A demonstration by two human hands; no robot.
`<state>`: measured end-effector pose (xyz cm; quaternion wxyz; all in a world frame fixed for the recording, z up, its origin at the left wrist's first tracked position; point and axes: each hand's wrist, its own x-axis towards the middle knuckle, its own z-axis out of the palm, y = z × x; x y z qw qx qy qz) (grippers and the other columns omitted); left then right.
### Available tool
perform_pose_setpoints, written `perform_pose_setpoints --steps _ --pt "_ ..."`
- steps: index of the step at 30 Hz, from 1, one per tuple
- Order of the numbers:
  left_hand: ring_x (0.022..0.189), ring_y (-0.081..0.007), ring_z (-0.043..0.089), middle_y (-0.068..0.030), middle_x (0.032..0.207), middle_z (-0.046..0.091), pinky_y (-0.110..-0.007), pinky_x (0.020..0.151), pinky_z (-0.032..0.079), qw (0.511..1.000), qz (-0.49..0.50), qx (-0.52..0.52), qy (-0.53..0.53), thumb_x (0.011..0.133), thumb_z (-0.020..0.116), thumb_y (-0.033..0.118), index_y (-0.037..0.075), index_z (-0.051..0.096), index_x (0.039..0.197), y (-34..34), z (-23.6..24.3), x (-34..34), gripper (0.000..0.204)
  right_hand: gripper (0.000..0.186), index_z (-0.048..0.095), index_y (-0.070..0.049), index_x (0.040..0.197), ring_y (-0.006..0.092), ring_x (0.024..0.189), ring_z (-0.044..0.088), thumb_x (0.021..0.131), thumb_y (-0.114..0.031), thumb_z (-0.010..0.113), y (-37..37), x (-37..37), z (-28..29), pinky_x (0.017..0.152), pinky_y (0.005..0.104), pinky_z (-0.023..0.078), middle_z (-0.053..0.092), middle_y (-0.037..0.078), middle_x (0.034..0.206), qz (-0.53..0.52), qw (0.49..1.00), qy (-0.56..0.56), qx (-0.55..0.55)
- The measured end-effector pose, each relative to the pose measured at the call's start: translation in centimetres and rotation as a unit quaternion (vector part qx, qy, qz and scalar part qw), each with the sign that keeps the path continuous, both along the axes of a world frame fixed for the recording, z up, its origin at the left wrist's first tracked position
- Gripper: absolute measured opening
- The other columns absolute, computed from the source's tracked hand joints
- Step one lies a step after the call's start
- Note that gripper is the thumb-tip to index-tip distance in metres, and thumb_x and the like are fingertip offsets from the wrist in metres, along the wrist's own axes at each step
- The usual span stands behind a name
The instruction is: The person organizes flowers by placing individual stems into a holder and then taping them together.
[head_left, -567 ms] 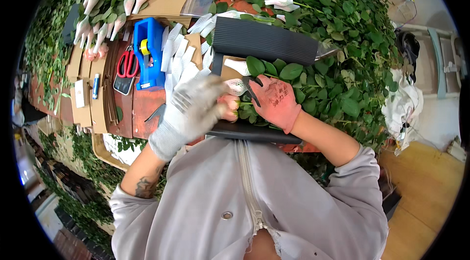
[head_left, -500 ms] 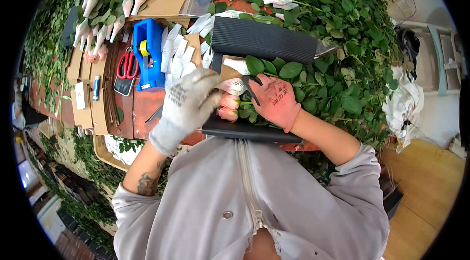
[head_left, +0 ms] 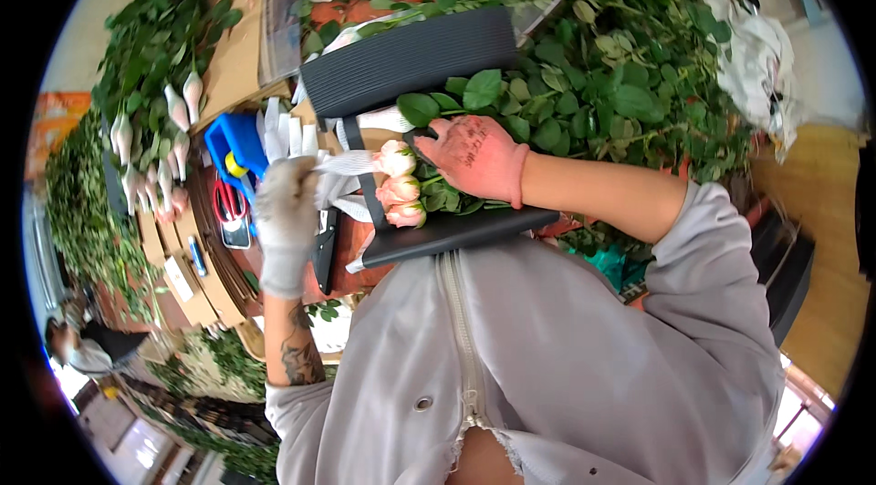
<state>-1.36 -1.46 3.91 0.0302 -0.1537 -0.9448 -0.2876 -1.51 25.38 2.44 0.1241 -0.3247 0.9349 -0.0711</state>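
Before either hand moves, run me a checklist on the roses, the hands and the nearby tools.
1. Three rose heads side by side in plain view: ok.
2. Right hand beside the rose heads: ok.
3. Left hand firmly gripping the white net sleeve: cannot tell, the hand is blurred.
4. Net sleeve clear of the top rose: cannot tell, its end is right at the petals.
5. Red-handled scissors visible near the blue tape dispenser: ok.
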Motion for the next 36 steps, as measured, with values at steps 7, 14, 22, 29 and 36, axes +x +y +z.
perform_pose_setpoints --steps 7,14,22,29,36 --pt "0.122 -0.0329 0.046 -0.0173 0.128 0.051 -0.044 0.100 0.037 0.968 -0.213 -0.134 -0.001 0.077 0.067 0.033 0.004 0.056 0.118 6.8 5.6 2.3 0.052 0.019 0.058 -0.005 0.099 0.0252 0.081 0.064 0.084 -0.013 0.048 0.3 0.4 0.3 0.066 0.0347 0.051 0.060 0.012 0.087 0.005 0.997 0.072 -0.013" --pt "0.128 -0.0351 0.041 -0.0215 0.135 0.044 -0.046 0.103 0.033 0.965 -0.218 -0.140 -0.046 0.084 0.056 0.046 -0.005 0.053 0.121 7.0 3.1 3.3 0.063 0.035 0.056 -0.004 0.109 0.0281 0.086 0.060 0.081 -0.024 0.055 -0.4 -1.7 4.9 0.076 0.0374 0.048 0.057 0.012 0.095 0.040 0.996 0.077 -0.017" --pt "0.124 -0.0346 0.044 -0.0213 0.133 0.047 -0.044 0.103 0.034 0.977 -0.188 -0.096 -0.027 0.084 0.059 0.038 -0.006 0.054 0.119 7.0 3.2 3.9 0.056 0.045 0.054 -0.008 0.117 0.0275 0.097 0.059 0.077 -0.027 0.062 0.8 -2.7 3.0 0.087 0.0388 0.044 0.062 0.010 0.104 -0.009 0.998 0.036 0.050" --pt "0.125 -0.0351 0.044 -0.0219 0.132 0.047 -0.044 0.104 0.034 0.978 -0.188 -0.085 -0.036 0.086 0.056 0.038 -0.006 0.055 0.118 6.6 2.6 4.2 0.055 0.041 0.057 -0.009 0.114 0.0296 0.103 0.055 0.077 -0.025 0.061 1.4 -2.1 0.5 0.092 0.0384 0.041 0.059 0.013 0.111 -0.049 0.989 0.112 -0.081" --pt "0.126 -0.0361 0.042 -0.0230 0.131 0.047 -0.044 0.103 0.035 0.976 -0.193 -0.091 -0.054 0.086 0.054 0.038 -0.006 0.055 0.116 6.8 2.4 4.0 0.053 0.041 0.056 -0.006 0.116 0.0306 0.106 0.055 0.078 -0.020 0.061 -0.5 -2.6 2.3 0.097 0.0388 0.040 0.058 0.015 0.114 -0.025 0.998 0.054 0.017"
